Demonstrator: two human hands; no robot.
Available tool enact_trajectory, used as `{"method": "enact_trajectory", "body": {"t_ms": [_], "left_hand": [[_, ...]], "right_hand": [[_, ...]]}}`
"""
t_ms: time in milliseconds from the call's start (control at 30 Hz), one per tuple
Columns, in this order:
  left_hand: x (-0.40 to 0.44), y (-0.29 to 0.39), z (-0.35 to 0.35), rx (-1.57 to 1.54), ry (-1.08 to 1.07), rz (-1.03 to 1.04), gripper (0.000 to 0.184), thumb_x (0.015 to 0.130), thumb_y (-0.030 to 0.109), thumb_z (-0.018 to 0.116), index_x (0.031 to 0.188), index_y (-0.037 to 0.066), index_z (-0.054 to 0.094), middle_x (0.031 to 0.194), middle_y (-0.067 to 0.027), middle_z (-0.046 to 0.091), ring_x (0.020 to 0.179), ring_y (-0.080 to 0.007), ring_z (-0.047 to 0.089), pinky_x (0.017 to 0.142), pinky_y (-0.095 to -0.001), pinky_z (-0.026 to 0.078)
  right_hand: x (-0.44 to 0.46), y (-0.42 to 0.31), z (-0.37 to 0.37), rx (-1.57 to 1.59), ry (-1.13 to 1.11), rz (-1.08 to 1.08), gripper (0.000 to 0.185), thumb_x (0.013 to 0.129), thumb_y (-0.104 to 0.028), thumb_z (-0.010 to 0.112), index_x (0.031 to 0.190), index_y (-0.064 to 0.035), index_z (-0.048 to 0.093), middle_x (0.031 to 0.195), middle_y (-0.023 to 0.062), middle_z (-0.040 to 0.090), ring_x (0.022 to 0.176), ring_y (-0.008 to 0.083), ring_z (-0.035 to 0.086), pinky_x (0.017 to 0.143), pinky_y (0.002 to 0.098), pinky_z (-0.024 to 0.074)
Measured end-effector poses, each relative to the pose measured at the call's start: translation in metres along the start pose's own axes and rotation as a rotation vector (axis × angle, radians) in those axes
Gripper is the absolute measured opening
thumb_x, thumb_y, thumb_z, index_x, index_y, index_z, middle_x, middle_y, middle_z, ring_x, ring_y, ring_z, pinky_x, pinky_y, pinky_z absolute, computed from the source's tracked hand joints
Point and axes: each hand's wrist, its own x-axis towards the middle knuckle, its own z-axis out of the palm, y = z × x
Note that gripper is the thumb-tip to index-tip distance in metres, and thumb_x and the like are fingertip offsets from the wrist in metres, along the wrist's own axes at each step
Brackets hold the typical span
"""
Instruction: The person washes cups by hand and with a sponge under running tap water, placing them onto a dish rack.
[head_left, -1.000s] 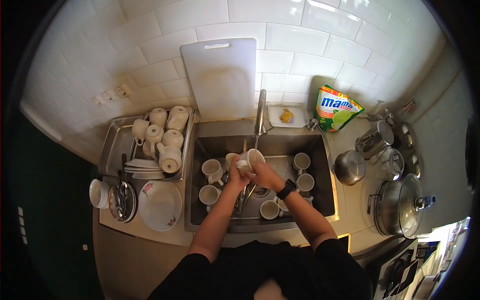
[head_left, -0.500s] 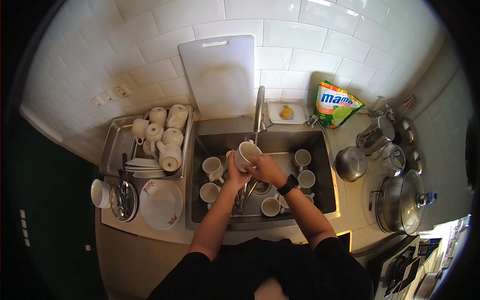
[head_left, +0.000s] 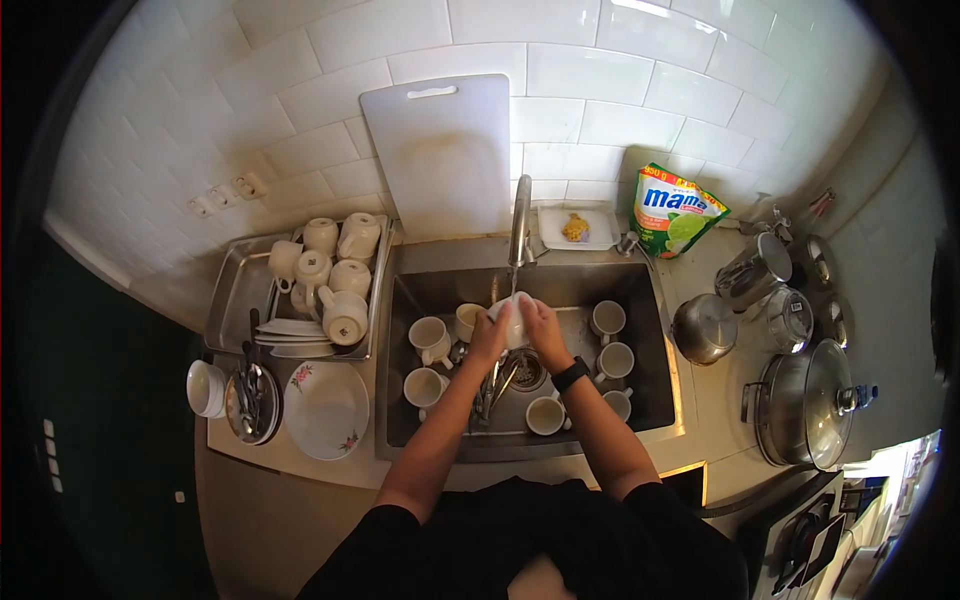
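A white mug [head_left: 512, 318] is held between both hands below the faucet [head_left: 521, 215], over the sink [head_left: 396, 330]. On its left side my left hand [head_left: 488, 338] is closed around it. From the right, my right hand [head_left: 545, 334] grips it, with a dark watch on that wrist. A thin stream of water seems to fall from the spout near the mug. Several other white mugs stand in the sink, among them one at the left [head_left: 430, 337] and one at the right [head_left: 607, 318]. Spoons or similar cutlery [head_left: 495, 388] lie by the drain [head_left: 528, 372].
Left of the sink, a metal tray [head_left: 232, 290] carries upturned mugs and small plates. A floral plate [head_left: 327, 412] and a cutlery-filled dish [head_left: 252, 405] sit before it. Behind are a cutting board [head_left: 440, 160], sponge dish [head_left: 577, 240] and soap pouch [head_left: 675, 210]. Pots [head_left: 810, 405] stand right.
The mug has been turned and brought slightly right, nearer the spout. My right hand has shifted from its front to its right side. The camera view has moved slightly.
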Motion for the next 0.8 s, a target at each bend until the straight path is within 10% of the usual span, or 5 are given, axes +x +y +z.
{"method": "enact_trajectory", "body": {"t_ms": [167, 300, 533, 633, 800], "left_hand": [[-0.006, 0.025, 0.006, 0.099, 0.097, 0.465, 0.054, 0.069, 0.031, 0.069, 0.113, 0.007, 0.048, 0.103, -0.0204, 0.053, 0.105, -0.0319, 0.049, 0.085, -0.0377, 0.041], [-0.011, 0.050, -0.005, 0.383, 0.064, 0.818, 0.046, 0.070, 0.028, 0.067, 0.111, 0.016, 0.051, 0.101, -0.0174, 0.054, 0.100, -0.0295, 0.052, 0.083, -0.0369, 0.043], [0.032, 0.024, -0.004, -0.316, -0.030, 0.041, 0.049, 0.075, 0.036, 0.065, 0.113, 0.012, 0.045, 0.096, -0.0161, 0.057, 0.084, -0.0255, 0.058, 0.071, -0.0343, 0.047], [0.011, 0.032, -0.002, 0.196, 0.315, 0.767, 0.047, 0.079, 0.037, 0.060, 0.116, 0.014, 0.042, 0.100, -0.0134, 0.055, 0.081, -0.0233, 0.058, 0.067, -0.0325, 0.048], [0.028, 0.019, -0.013, -0.535, -0.144, -0.130, 0.049, 0.082, 0.042, 0.053, 0.121, 0.016, 0.036, 0.107, -0.0116, 0.050, 0.086, -0.0283, 0.057, 0.062, -0.0450, 0.052]], "right_hand": [[0.006, 0.007, -0.010, 0.718, 0.065, 0.358, 0.030, 0.092, -0.029, 0.041, 0.102, -0.0021, 0.051, 0.094, 0.0085, 0.057, 0.085, 0.0194, 0.057, 0.076, 0.0326, 0.0464], [0.012, -0.008, -0.014, 0.910, -0.042, 0.471, 0.036, 0.093, -0.031, 0.034, 0.110, -0.0013, 0.047, 0.106, 0.0135, 0.055, 0.095, 0.0258, 0.056, 0.088, 0.0380, 0.0435], [0.021, -0.031, -0.003, 0.084, -0.074, 0.031, 0.029, 0.093, -0.025, 0.041, 0.096, -0.0003, 0.056, 0.084, 0.0047, 0.058, 0.072, 0.0118, 0.054, 0.065, 0.0244, 0.0431], [0.023, -0.044, 0.000, 0.471, 0.021, 0.294, 0.032, 0.094, -0.028, 0.036, 0.093, -0.0013, 0.055, 0.085, 0.0051, 0.057, 0.073, 0.0131, 0.054, 0.066, 0.0261, 0.0437], [0.015, -0.018, 0.002, 0.166, -0.207, 0.050, 0.035, 0.094, -0.031, 0.039, 0.105, -0.0005, 0.051, 0.096, 0.0045, 0.055, 0.088, 0.0127, 0.052, 0.077, 0.0262, 0.0409]]}}
